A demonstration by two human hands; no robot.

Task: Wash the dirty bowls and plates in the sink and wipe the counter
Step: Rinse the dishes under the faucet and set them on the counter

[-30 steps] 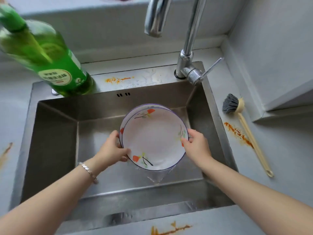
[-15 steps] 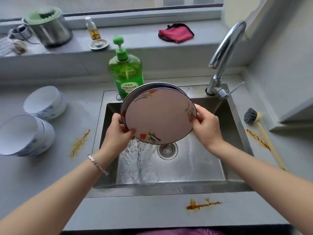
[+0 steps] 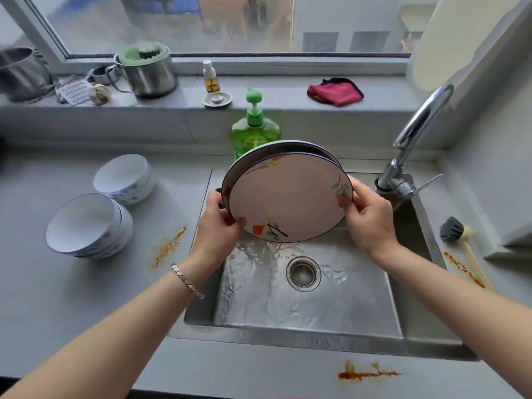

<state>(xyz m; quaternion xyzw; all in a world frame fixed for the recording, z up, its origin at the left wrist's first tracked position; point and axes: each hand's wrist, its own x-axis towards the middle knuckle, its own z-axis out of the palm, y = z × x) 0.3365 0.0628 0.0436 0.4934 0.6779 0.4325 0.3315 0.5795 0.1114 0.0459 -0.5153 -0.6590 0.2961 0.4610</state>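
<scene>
Wet sink (image 3: 331, 306) under stacked plates (image 3: 290, 197), left hand (image 3: 218, 226) and right hand (image 3: 368, 220) clasping opposite rims, soap bottle (image 3: 254, 131) half hidden.

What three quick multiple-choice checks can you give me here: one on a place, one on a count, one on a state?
1. The crumpled red cloth lies: A on the floor; B on the grey window ledge; C on a hook.
2. Stacks of white ceramic bowls on the grey counter left of the steel sink: A one; B two; C four.
3. The round floral plates are: A lying flat; B broken; C held tilted by the left hand and right hand.
Key: B, the cloth rests below the window; B, one stack sits behind the other; C, a hand grips each edge above the sink.
</scene>
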